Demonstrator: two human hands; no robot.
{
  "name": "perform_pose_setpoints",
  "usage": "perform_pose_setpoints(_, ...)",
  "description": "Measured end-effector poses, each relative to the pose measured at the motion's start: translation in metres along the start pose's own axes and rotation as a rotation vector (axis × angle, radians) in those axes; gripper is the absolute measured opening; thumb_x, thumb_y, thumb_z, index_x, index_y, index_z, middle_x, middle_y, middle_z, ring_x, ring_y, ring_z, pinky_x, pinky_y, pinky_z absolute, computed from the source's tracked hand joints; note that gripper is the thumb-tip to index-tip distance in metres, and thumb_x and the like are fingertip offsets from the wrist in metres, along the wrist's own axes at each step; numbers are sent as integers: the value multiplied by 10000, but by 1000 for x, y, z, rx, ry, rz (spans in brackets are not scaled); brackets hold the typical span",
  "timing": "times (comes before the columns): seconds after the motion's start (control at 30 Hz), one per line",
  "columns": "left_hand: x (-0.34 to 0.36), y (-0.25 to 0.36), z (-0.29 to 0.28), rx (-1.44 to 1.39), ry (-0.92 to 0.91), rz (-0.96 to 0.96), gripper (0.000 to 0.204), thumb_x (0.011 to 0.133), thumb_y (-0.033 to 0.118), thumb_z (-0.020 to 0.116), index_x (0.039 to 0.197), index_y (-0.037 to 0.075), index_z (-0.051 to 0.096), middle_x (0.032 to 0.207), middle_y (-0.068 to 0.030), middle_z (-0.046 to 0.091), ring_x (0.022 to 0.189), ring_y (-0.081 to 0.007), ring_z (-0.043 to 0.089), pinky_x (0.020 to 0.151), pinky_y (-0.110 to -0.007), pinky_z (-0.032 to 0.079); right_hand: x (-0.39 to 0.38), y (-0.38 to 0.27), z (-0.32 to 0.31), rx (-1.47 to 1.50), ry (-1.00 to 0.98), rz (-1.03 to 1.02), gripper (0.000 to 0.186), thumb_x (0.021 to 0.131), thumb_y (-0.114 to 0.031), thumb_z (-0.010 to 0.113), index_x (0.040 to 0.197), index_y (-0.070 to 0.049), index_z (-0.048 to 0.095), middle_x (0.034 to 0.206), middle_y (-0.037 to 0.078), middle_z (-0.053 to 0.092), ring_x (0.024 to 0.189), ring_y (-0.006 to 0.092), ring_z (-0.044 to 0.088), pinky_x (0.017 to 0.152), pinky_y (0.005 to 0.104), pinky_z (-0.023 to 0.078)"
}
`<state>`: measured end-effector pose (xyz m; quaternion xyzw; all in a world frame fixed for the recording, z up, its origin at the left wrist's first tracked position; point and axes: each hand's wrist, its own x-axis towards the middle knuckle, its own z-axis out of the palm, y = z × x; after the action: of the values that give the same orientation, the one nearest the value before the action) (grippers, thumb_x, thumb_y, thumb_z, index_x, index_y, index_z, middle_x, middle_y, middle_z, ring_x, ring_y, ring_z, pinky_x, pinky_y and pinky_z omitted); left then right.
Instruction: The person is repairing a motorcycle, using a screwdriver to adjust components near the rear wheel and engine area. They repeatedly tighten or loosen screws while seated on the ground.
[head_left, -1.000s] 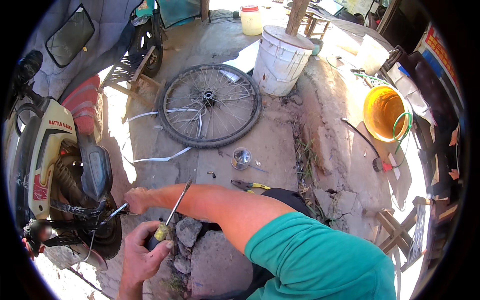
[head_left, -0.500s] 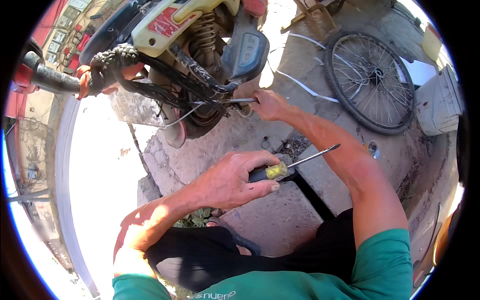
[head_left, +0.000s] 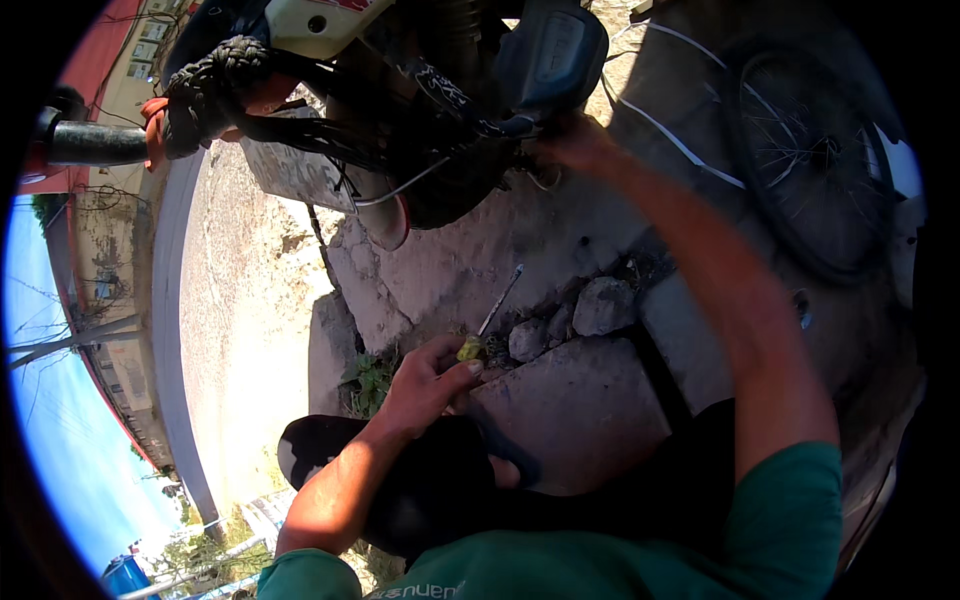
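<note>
My left hand, above my knee, is closed round the yellow handle of a screwdriver; its metal shaft points up and away. Farther off, my right hand reaches to the underside of a motorcycle, just below its dark blue rounded housing. Its fingers look curled, but deep shadow hides their tips and whatever they hold. Black cables run beside the motorcycle's dark lower parts, left of that hand.
A spoked bicycle wheel lies at the far right, with a white strap beside it. Loose stones sit along a gap in the concrete slabs. The handlebar juts out to the left.
My left hand has drawn down and left with the screwdriver, whose shaft now points more upward. My right hand appears higher and farther right, by the housing. The picture has shifted and darkened.
</note>
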<state>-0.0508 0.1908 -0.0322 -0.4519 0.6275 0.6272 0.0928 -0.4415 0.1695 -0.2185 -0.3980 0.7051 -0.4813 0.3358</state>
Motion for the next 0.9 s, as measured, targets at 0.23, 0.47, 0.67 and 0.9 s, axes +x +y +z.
perform_pose_setpoints(0.23, -4, 5, -10, 123, 71, 46, 491, 903, 218, 677, 1265, -77, 528, 787, -48, 630, 613, -84, 551, 535, -256, 446, 9, 11, -18, -282, 45, -321, 413, 893, -425, 598, 1116, -84, 665, 1071, 143, 691, 1014, 330, 658, 880, 406, 525)
perform_pose_setpoints(0.47, 4, 17, -6, 133, 55, 29, 447, 930, 217, 652, 1246, -75, 528, 797, -57, 626, 615, -92, 562, 533, -254, 461, -10, -29, -15, -524, 306, -351, 450, 877, -442, 605, 1130, -75, 664, 1102, 167, 695, 1018, 354, 663, 850, 449, 537)
perform_pose_setpoints(0.67, -1, 27, -9, 9, 155, -10, 391, 956, 254, 573, 1233, -21, 561, 833, -45, 618, 642, -110, 551, 595, -252, 439, 8, -26, -7, -701, 294, -332, 427, 916, -433, 570, 1197, -125, 660, 1141, 128, 690, 1070, 325, 642, 903, 424, 515)
perform_pose_setpoints(0.9, 17, 13, -27, -83, 344, 71, 344, 1002, 260, 507, 1210, -7, 564, 826, -65, 601, 606, -132, 538, 574, -262, 435, 12, -8, 18, -581, 354, -695, 368, 877, -263, 564, 1185, -82, 653, 1209, 138, 663, 1173, 309, 598, 1021, 411, 458)
